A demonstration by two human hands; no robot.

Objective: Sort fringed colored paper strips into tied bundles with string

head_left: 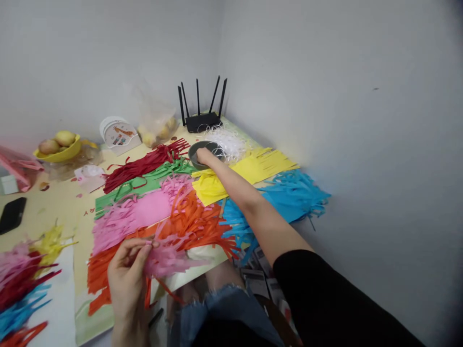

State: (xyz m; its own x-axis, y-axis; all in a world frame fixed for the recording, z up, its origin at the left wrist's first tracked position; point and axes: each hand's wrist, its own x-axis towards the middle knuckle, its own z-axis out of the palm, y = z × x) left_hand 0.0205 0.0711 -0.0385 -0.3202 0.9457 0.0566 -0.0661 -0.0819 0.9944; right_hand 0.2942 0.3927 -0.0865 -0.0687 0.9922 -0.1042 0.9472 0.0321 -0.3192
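Observation:
My left hand is closed, thumb against fingers, pinching the top of a pink paper tassel whose strips hang to the right. With my arm stretched forward, my right hand reaches into a dark grey bowl; its fingertips and the bowl's contents are hidden. Around the hands lie fringed paper sheets: dark red, green, pink, orange, yellow and blue. My right forearm passes over the yellow and blue ones.
White shredded strips are heaped beside the bowl, before a black router with upright antennas. Finished-looking tassels lie at lower left. A phone, a yellow fruit bowl and a bagged fruit stand leftward. A wall borders the right.

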